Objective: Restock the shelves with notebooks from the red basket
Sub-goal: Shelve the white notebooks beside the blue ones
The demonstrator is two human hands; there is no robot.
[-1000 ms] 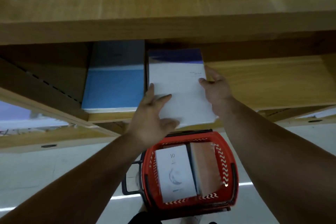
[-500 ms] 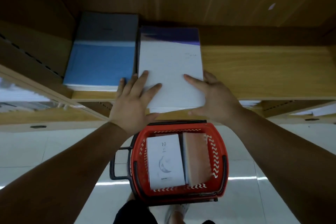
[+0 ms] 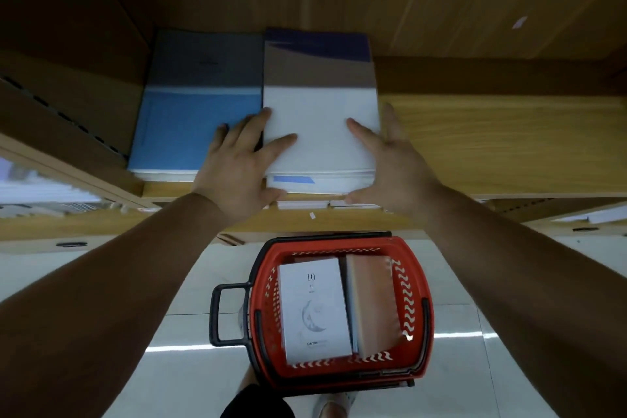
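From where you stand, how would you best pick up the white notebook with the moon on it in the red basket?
Probably from above, pinching the long side edges of the white moon notebook. It lies face up in the red basket with an orange notebook close on its right, so start at the freer left edge or the top edge.

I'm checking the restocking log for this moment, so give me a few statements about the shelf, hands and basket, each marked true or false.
1. Both hands, left hand and right hand, rest on the white notebook stack. True.
2. The white stack lies left of the blue notebook stack. False: it lies to the right, beside it.
3. The red basket is empty. False: it holds a white notebook with a moon design and an orange-brown notebook.
4. The basket sits on the floor below the wooden shelf. True.
5. The shelf space right of the white stack is full. False: bare wood shows there.
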